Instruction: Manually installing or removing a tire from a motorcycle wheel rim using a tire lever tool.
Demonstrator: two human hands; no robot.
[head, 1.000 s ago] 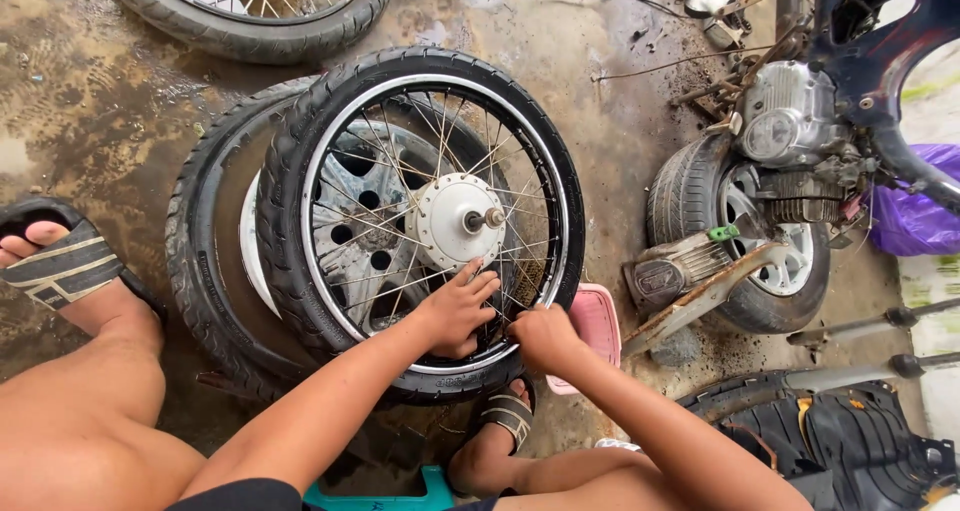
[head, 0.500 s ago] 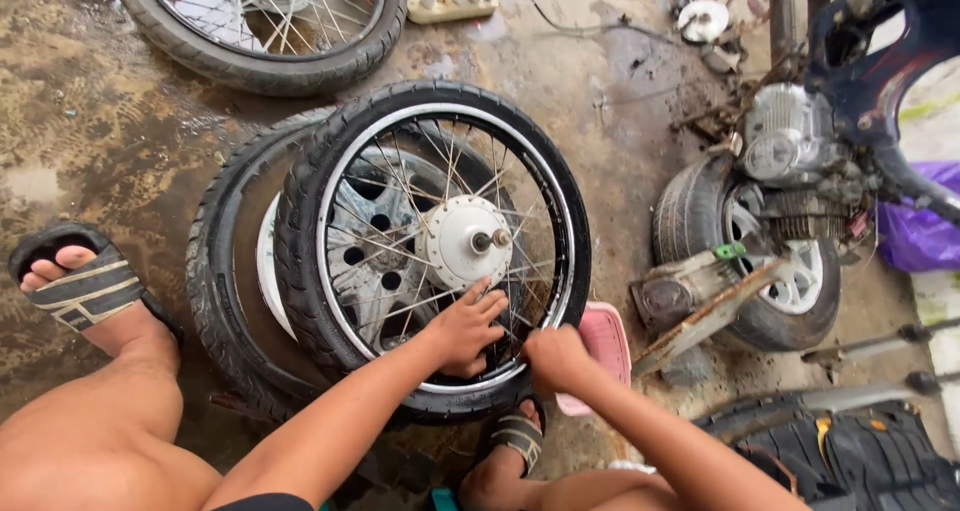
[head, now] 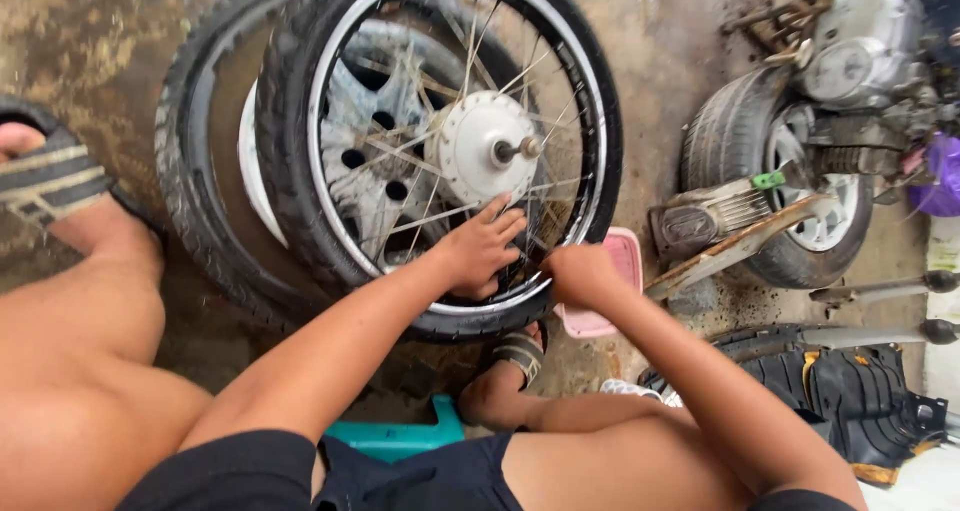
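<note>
Squatting over a spoked motorcycle wheel (head: 440, 151) that lies flat on a larger tyre (head: 205, 221) on the wet concrete floor (head: 90, 51). Left hand (head: 480, 249) spread open, fingers pressing spokes and rim at the near edge. Right hand (head: 578, 274) closed in a fist at the tyre's edge; what it grips is hidden. Pink tray (head: 610, 271) just beside it. Engine parts (head: 850, 61) at far right.

Spoked wheel (head: 440, 141) top beyond the frame (right hand (head: 580, 274) grip contents hidden).

Bare arms, dk shorts (head: 400, 471), striped sandals (head: 50, 176)
</note>
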